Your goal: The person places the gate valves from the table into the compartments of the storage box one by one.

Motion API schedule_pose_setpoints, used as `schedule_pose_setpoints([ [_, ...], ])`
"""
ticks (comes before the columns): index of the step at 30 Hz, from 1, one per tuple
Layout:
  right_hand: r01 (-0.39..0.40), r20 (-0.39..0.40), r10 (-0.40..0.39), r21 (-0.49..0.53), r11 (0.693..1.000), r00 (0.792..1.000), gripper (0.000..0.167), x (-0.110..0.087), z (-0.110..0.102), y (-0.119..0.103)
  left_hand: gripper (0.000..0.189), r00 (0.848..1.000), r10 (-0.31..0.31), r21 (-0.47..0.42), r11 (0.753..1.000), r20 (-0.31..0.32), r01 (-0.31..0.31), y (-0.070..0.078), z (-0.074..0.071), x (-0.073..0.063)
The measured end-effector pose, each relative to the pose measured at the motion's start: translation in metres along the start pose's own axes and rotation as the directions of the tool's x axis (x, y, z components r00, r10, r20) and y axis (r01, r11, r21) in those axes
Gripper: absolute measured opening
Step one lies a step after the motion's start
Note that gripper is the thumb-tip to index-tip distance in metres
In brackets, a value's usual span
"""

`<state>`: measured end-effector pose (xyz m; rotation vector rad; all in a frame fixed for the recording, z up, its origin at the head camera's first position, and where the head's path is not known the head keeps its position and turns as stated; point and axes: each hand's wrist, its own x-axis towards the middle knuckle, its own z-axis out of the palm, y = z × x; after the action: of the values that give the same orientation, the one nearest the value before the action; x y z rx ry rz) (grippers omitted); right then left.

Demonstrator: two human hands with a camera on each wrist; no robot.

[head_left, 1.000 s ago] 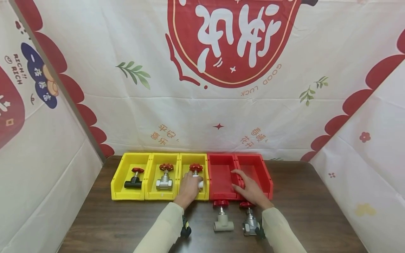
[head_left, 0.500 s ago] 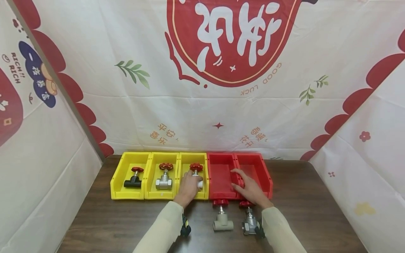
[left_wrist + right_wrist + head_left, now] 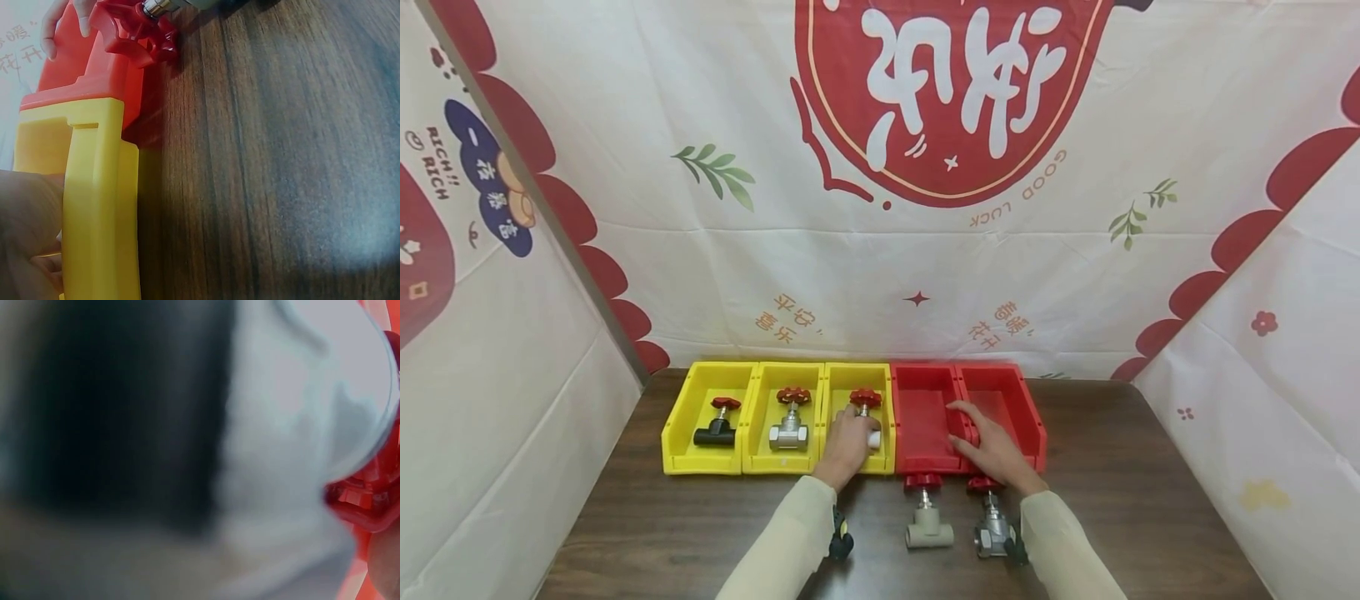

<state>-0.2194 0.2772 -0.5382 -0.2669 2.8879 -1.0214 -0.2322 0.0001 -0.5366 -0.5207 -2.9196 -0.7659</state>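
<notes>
My left hand (image 3: 847, 442) reaches into the third yellow bin (image 3: 838, 385) and grips a white valve (image 3: 874, 438) with a red handwheel (image 3: 865, 397); the fingers hide part of its body. In the left wrist view, the yellow bin's front wall (image 3: 94, 206) covers much of that hand. My right hand (image 3: 996, 450) is over the red bins, thumb and fingers spread apart beside the divider between them, holding nothing. Below it on the table lie a beige valve (image 3: 928, 532) and a metal valve (image 3: 992, 530), both with red handwheels. The right wrist view is mostly blurred.
A black valve (image 3: 715, 432) lies in the leftmost yellow bin (image 3: 679, 425), and a silver valve (image 3: 788, 435) in the middle one. Two red bins (image 3: 925, 417) adjoin on the right. The brown table (image 3: 1120, 500) extends in front; printed cloth (image 3: 880, 267) hangs behind.
The left fingers shift very slightly on the white valve, and a little less of its body shows. The right hand and the other valves stay in place.
</notes>
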Motion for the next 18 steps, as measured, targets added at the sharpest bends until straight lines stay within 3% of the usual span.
schedule_pose_setpoints([
  [6, -0.001, -0.004, 0.001, -0.007, 1.0, 1.0, 0.074, -0.0007, -0.0002, -0.0001, 0.027, 1.0, -0.004, -0.034, 0.999, 0.013, 0.004, -0.0003, 0.0004, -0.001],
  [18, 0.0, -0.004, 0.0, -0.006, 1.0, 1.0, 0.074, 0.0005, 0.0015, 0.0025, 0.029, 1.0, 0.023, -0.009, 1.0, -0.008, -0.023, -0.0012, -0.001, -0.001],
])
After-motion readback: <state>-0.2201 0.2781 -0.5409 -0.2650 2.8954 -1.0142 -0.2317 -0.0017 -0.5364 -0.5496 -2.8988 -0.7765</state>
